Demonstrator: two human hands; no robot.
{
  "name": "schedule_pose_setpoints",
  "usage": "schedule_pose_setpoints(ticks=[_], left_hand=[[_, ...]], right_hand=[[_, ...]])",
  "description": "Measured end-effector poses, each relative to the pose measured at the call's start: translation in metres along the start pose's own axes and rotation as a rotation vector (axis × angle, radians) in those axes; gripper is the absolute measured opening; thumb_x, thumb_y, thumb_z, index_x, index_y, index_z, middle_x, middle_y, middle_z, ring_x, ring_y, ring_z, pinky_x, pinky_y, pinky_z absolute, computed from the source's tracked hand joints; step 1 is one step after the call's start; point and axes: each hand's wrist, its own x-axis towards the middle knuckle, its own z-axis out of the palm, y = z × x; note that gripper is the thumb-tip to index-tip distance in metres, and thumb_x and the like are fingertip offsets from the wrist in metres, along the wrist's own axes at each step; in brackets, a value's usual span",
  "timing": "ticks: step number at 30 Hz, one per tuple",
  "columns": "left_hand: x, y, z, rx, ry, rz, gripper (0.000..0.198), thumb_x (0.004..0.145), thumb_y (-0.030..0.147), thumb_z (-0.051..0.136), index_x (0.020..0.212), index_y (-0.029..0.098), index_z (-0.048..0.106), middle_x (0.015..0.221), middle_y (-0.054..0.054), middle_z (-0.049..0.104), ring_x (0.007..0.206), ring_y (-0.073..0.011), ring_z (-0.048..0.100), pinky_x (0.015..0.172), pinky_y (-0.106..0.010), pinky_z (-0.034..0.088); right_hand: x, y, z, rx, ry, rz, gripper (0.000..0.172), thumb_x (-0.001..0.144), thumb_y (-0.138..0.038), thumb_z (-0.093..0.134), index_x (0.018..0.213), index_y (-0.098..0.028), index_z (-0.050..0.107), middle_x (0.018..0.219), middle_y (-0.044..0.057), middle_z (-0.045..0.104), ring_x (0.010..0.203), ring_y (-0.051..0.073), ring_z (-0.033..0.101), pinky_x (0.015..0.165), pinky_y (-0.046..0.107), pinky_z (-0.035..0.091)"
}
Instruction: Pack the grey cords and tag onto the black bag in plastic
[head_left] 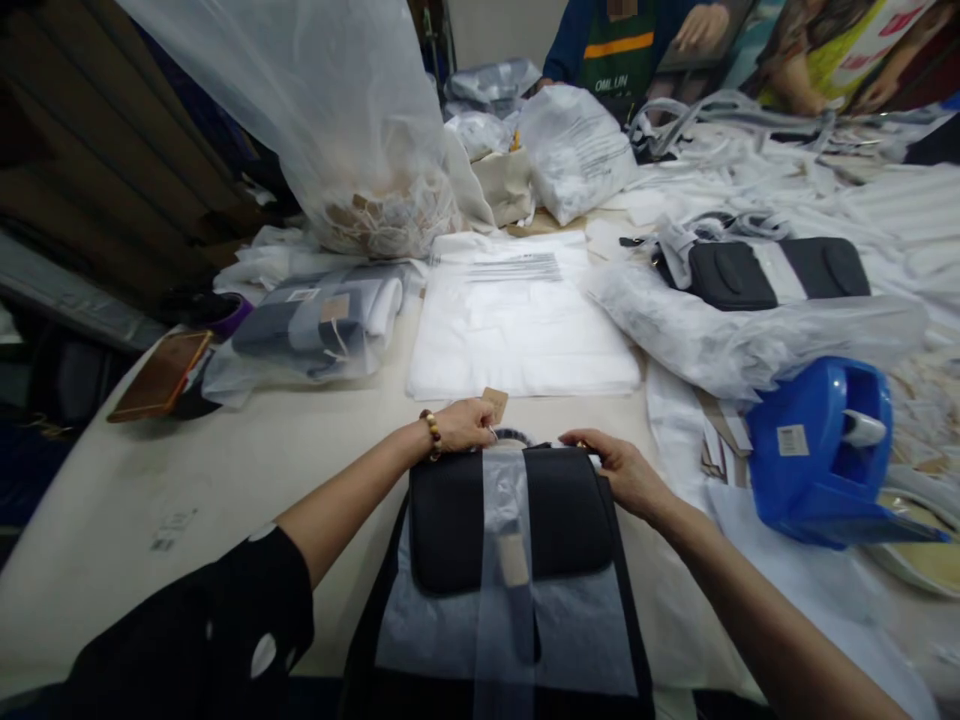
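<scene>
A black bag (570, 510) stands upright against the table's near edge. White tissue covers its front below the flap, and a translucent wrapping strip (504, 495) runs down the middle with a small pale tag on it. My left hand (463, 426), with a beaded bracelet at the wrist, is closed at the bag's top beside the carry handle (514, 436). A brown cardboard tag (495, 402) sticks out from its fingertips. Gripping the bag's upper right corner is my right hand (619, 470), its thumb and fingers around the edge.
Flat white plastic bags (525, 340) lie stacked ahead. On the left are a wrapped dark bag (315, 315) and a phone (161, 375). A blue tape dispenser (817, 460) and another black bag (776, 272) sit right. Two people (619, 50) work across the table.
</scene>
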Motion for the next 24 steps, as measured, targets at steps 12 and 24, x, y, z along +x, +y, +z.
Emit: schedule_pose_setpoints(ticks=[12, 24], left_hand=[[-0.139, -0.085, 0.027, -0.457, 0.12, -0.106, 0.066, 0.079, 0.069, 0.027, 0.093, 0.012, 0.055, 0.092, -0.014, 0.065, 0.085, -0.025, 0.063, 0.074, -0.036, 0.051], [-0.177, -0.069, 0.098, -1.068, 0.236, 0.011, 0.064, 0.062, 0.057, 0.069, 0.11, 0.015, 0.061, 0.112, -0.01, 0.064, 0.109, -0.0323, 0.055, 0.097, -0.04, 0.042]], right_hand=[[-0.129, -0.028, 0.018, 0.184, 0.162, 0.335, 0.06, 0.082, -0.058, 0.044, 0.129, -0.022, 0.047, 0.133, 0.008, 0.052, 0.124, 0.025, 0.046, 0.104, 0.041, 0.037], [-0.142, -0.027, 0.064, 0.194, 0.303, 0.334, 0.07, 0.081, -0.062, 0.042, 0.135, -0.017, 0.041, 0.136, 0.007, 0.048, 0.131, 0.024, 0.036, 0.114, 0.036, 0.016]])
